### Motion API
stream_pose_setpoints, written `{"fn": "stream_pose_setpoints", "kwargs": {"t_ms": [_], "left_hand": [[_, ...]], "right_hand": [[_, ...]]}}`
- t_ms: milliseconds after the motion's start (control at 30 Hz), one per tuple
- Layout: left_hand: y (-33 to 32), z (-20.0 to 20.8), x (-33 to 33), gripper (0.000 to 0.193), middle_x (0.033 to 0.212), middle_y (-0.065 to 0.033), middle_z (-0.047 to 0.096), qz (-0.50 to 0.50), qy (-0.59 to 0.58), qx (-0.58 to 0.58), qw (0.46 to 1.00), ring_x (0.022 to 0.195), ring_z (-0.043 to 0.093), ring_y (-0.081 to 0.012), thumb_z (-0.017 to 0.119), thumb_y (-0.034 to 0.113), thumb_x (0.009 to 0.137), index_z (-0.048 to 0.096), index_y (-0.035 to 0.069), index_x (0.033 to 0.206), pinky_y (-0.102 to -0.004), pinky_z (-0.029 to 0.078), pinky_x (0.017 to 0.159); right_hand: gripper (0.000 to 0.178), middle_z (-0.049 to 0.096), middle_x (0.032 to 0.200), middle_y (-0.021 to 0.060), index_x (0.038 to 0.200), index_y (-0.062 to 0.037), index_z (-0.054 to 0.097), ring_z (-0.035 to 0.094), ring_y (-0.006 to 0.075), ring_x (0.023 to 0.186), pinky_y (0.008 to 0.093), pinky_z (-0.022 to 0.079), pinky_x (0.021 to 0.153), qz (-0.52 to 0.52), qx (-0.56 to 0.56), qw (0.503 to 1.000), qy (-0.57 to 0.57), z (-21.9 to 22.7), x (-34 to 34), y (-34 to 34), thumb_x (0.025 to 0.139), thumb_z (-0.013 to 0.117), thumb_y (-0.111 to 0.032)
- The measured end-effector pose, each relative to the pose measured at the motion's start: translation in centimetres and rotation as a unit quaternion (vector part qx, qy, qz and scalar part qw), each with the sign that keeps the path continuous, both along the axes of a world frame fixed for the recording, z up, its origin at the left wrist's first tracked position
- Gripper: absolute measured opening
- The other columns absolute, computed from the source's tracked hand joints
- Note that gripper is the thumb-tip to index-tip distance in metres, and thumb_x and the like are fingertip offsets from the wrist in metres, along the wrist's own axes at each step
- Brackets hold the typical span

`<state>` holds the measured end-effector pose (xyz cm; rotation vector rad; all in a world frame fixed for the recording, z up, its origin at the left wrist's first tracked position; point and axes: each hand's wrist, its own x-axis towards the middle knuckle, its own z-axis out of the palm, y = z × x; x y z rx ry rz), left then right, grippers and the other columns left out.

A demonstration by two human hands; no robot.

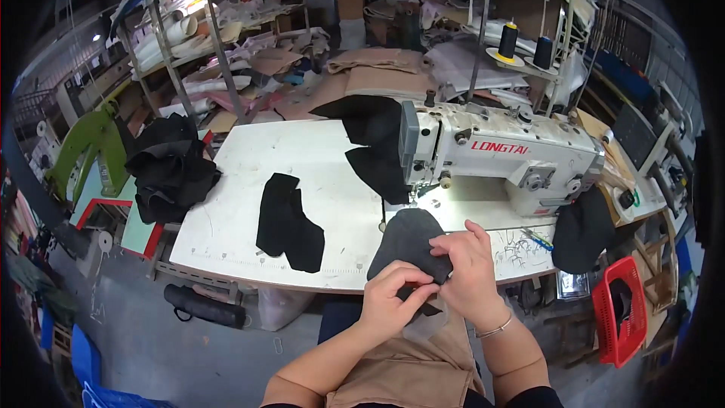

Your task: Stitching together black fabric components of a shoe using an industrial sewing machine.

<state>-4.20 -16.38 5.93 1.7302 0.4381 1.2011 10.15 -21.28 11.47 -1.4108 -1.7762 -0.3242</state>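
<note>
Black fabric, a dark grey-black cut piece [408, 245], lay draped over the near edge of the white sewing table [249, 159], just in front of the needle end of the white sewing machine [498, 155]. My left hand [393, 298] was closed in a pinch on its lower edge, thumb and fingers pressed together on the cloth. My right hand [470, 268] was touching the same edge just beside it, fingers curled over the fabric and gripping it against the left.

I judged the piece to be light and limp: it sagged over the table rim and followed my fingers, so it would fold and slide rather than hold a shape. It looked matte, not slippery, and not fragile. The edge was the place to hold it, with both hands close together, since a grip at the middle would only bunch it.

Counting what I could see: one piece in my hands, one flat black piece [288, 223] lying apart to the left on the table, one heap of black fabric [170, 166] at the table's far left corner, one black piece [374, 143] hanging off the machine's left end, and one dark bundle [583, 230] at the right. Two thread cones [525, 45] stood behind the machine, and one red basket [623, 310] sat low on my right.
</note>
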Motion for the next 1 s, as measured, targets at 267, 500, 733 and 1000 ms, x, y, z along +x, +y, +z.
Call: {"fn": "stream_pose_setpoints", "kwargs": {"t_ms": [267, 500, 733, 1000], "left_hand": [[0.2, 1.8, -3.3, 0.015, 0.085, -0.0128, 0.069, 0.084, -0.049, 0.169, 0.981, 0.073, 0.068, -0.0205, 0.072, -0.008, 0.072, 0.067, 0.0, 0.083, -0.0273, 0.056, 0.063], [1.2, 1.5, -1.4, 0.01, 0.086, -0.0099, 0.069, -0.046, -0.005, 0.074, 0.996, 0.074, 0.066, -0.0173, 0.072, -0.002, 0.077, 0.069, 0.001, 0.086, -0.0253, 0.052, 0.062], [23.8, -0.9, -7.6, 0.022, 0.099, -0.0159, 0.066, 0.246, 0.325, 0.193, 0.892, 0.09, 0.063, -0.0341, 0.061, 0.002, 0.079, 0.069, 0.007, 0.099, -0.0403, 0.051, 0.081], [33.2, -2.7, -12.9, 0.038, 0.12, -0.0117, 0.057, 0.155, 0.528, 0.169, 0.818, 0.107, 0.058, -0.0311, 0.064, 0.001, 0.075, 0.067, 0.014, 0.111, -0.0395, 0.049, 0.09]], "right_hand": [[0.029, 0.065, 0.082, 0.0092, 0.098, -0.008, 0.064, 0.064, 0.0294, 0.072, 0.0351, 0.052, 0.065, 0.154, -0.291, 0.943, -0.048, 5.0, 2.7, -5.3, 0.072, 0.074, -0.015], [0.027, 0.066, 0.078, 0.0106, 0.098, -0.0092, 0.068, 0.064, 0.0287, 0.071, 0.0343, 0.051, 0.064, 0.128, -0.261, 0.957, -0.012, 2.6, 4.0, -0.6, 0.074, 0.074, -0.019], [0.017, 0.065, 0.078, 0.0091, 0.094, -0.0097, 0.07, 0.062, 0.028, 0.069, 0.0334, 0.05, 0.062, 0.146, -0.325, 0.934, 0.035, 1.8, 5.4, -1.0, 0.079, 0.07, -0.017], [0.015, 0.065, 0.074, 0.0055, 0.095, -0.0149, 0.072, 0.063, 0.0247, 0.066, 0.0305, 0.051, 0.061, 0.161, -0.351, 0.922, 0.004, 4.1, 5.5, -2.7, 0.081, 0.069, -0.018]]}}
